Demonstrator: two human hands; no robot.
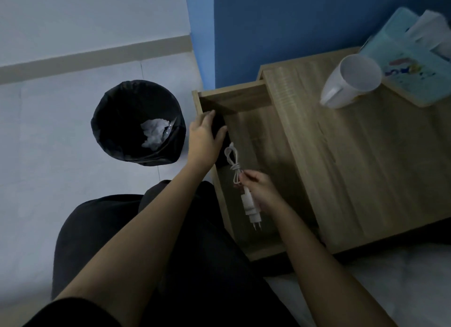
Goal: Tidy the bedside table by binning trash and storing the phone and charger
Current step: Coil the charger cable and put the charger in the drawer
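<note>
Head view: my left hand (205, 136) grips a flat black slab, probably the phone (220, 143), mostly hidden under my palm, at the left wall of the open wood-grain drawer (263, 131) mid-frame. My right hand (258, 187) pinches the white charger (249, 204), its knotted cord looping upward and prongs pointing down, over the drawer. On the counter (353, 155), a smooth white mug (351, 82) lies tipped. The round black-lined bin (114, 131), centre left, holds crumpled white tissue (153, 134).
</note>
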